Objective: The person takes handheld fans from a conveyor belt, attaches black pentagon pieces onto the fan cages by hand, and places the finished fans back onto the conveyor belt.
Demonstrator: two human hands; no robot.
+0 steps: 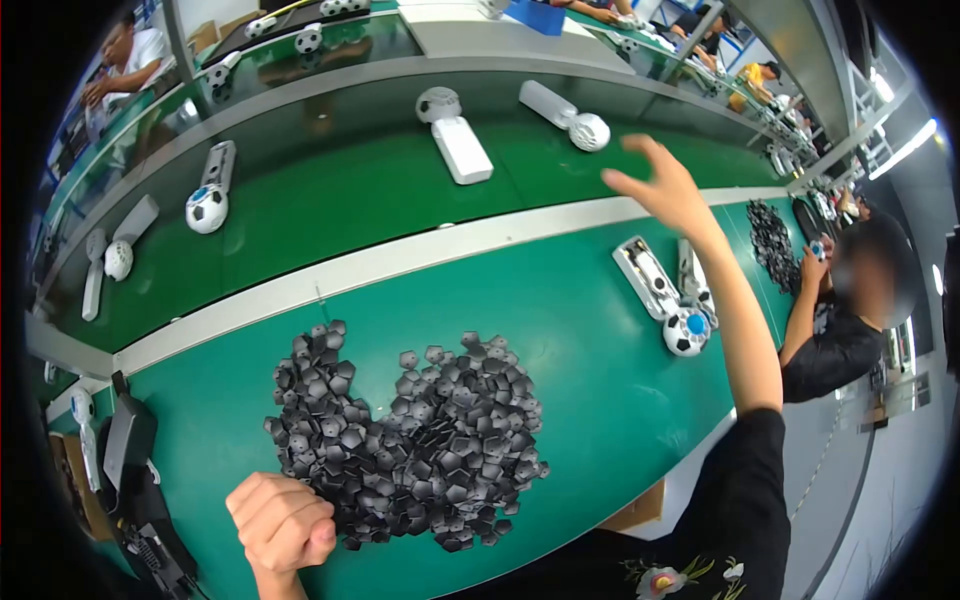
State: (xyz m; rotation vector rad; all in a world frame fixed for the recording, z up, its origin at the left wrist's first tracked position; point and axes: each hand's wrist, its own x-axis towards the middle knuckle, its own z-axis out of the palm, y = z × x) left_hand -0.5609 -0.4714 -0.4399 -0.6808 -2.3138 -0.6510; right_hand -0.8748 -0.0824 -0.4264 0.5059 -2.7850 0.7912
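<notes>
My left hand [280, 522] is closed in a fist at the near left edge of a heap of small black pentagon pieces [450, 440]. Whatever it may hold is hidden by the curled fingers. Stretched out over the edge of the green conveyor belt, my right hand [668, 190] has thumb and fingers apart and nothing between them. Closest to its fingertips is a white handheld device with a round patterned head [588, 132], lying on the belt. Below my right forearm, two open-backed white devices [645, 275] lie side by side on the table, one with a soccer-ball head [687, 331].
More ball-headed devices lie on the belt, including a white one [463, 150] and a soccer-ball one [207, 208]. A metal rail [450, 240] divides belt and table. Black equipment [130, 440] stands at left. A co-worker [850, 300] sits at right beside another black heap [772, 240].
</notes>
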